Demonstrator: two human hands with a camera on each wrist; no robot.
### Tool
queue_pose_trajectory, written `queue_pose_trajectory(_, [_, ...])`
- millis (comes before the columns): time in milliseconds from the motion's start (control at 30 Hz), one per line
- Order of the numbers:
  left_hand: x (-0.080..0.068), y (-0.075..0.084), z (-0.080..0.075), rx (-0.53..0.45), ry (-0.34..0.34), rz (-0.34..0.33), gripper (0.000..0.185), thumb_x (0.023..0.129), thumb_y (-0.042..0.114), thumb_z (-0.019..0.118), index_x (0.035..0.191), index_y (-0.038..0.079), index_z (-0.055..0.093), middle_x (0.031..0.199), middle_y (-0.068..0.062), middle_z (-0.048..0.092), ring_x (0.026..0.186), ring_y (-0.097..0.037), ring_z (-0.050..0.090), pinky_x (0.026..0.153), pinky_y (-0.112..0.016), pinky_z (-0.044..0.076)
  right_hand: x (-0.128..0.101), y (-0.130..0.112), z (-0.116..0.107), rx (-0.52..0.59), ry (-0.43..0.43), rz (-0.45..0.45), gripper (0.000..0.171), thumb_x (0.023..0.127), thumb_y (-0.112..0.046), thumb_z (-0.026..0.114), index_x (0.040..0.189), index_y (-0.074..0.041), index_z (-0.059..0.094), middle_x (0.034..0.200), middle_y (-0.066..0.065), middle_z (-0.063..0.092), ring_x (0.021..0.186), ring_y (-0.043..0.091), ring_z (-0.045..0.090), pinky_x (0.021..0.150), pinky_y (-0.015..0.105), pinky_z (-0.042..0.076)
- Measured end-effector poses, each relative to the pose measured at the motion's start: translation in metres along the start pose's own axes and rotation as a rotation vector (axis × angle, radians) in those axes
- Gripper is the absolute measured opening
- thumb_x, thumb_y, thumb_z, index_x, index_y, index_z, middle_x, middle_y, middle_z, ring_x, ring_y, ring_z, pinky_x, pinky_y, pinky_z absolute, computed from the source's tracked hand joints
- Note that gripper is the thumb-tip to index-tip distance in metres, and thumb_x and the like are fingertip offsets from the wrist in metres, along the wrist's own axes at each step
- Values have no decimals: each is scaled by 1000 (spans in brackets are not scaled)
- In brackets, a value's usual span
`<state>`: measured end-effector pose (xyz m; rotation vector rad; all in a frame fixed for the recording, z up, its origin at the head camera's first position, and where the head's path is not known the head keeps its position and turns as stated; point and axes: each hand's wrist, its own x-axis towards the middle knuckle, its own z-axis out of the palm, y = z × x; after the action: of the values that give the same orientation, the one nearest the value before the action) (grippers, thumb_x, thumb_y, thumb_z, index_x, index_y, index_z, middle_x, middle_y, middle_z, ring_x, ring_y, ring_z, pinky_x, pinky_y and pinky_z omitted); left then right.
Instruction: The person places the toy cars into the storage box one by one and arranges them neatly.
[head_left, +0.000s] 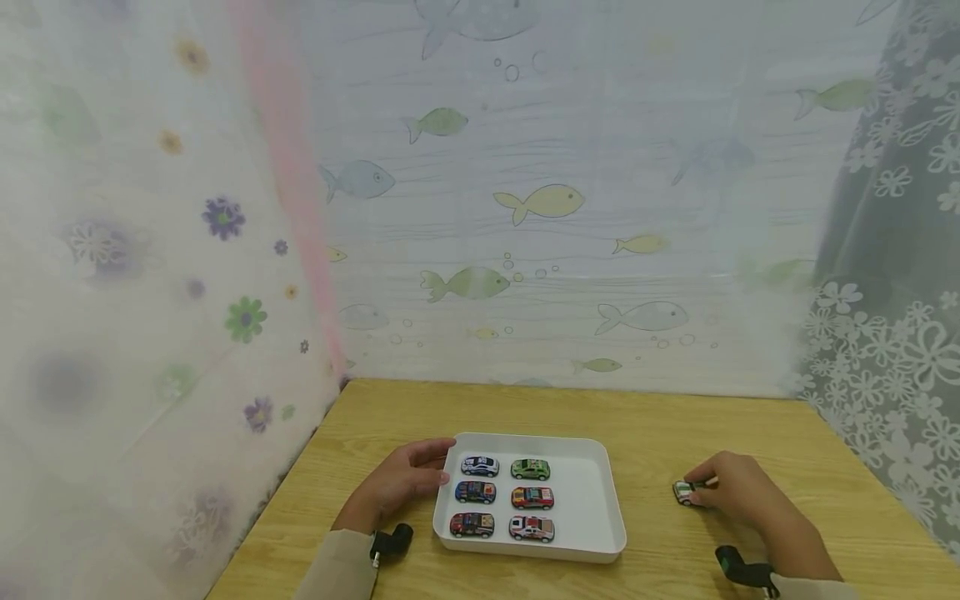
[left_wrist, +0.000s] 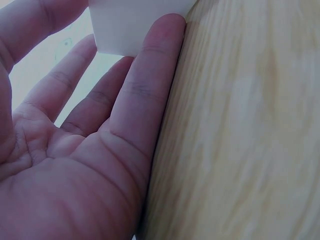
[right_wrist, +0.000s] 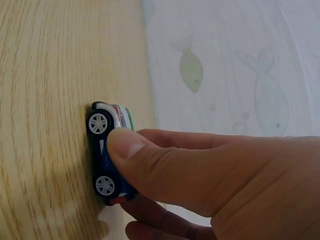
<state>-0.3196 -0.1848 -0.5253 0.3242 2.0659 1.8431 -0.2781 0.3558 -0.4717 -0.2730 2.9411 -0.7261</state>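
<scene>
Head view, left side: a sheer curtain with printed flowers [head_left: 150, 275] hangs along the left edge of the wooden table [head_left: 675, 425]; a pink strip runs down it toward the table's far left corner.
Left hand: the left hand [head_left: 401, 487] rests on the table against the left wall of the white tray [head_left: 592, 500], fingers fairly straight and relaxed, thumb at the far left corner of the rim. It grasps nothing.
Left wrist view: the palm [left_wrist: 65, 165] lies open, the fingertips [left_wrist: 167, 30] touching the white wall of the tray [left_wrist: 135, 25], the wooden tabletop [left_wrist: 240, 130] beside them.
Tray: it sits near the middle of the table and holds six toy cars [head_left: 504, 497] in two columns of three; the right part of its floor is bare.
Back wall: a pale sheet printed with fish [head_left: 540, 200] stands behind the far edge of the table.
Right hand: the right hand [head_left: 738, 492] is on the table, well apart from the tray on its right, pinching a small toy car [head_left: 684, 492].
Right wrist view: the thumb [right_wrist: 130, 150] presses on the toy car's [right_wrist: 107, 152] side and the fingers curl over its other side; the car's wheels are on the wood. It is blue low down, white with red and green stripes on top.
Right side: a lace curtain with white flowers [head_left: 900, 317] hangs by the right edge of the table.
In the way: nothing lies between the toy car and the tray.
</scene>
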Motion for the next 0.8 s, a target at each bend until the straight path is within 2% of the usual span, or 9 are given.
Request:
queue_pose_trajectory(200, [-1,1,1,-1,-7,12,66,93,14,78,152,16,52,157,-12,51,143,-30,50,105,-36,55,1,-1,-2,-9,-35,-61,31,82,-11,86,111,-4,79,110,17,76,98,35,73,81,49,62])
queue_pose_trajectory(333, [-2,1,0,-13,-6,12,66,92,12,78,152,16,51,156,-12,51,143,-30,50,104,-36,56,4,-4,-4,6,-35,-54,29,83,-9,85,111,-6,79,112,17,75,97,32,74,80,46,62])
queue_pose_trajectory(500, [-2,1,-1,-14,-11,6,66,92,13,79,152,16,52,156,-12,51,143,-30,50,105,-36,56,5,-14,-6,31,8,-73,28,84,-8,84,111,-6,79,113,17,76,94,29,75,77,42,63])
queue_pose_trajectory(800, [-2,3,-1,4,1,-9,66,91,15,80,151,18,53,157,-11,50,144,-31,49,105,-38,56,12,-47,-12,88,65,-136,29,87,-10,82,115,-6,78,112,15,76,88,19,75,69,35,62])
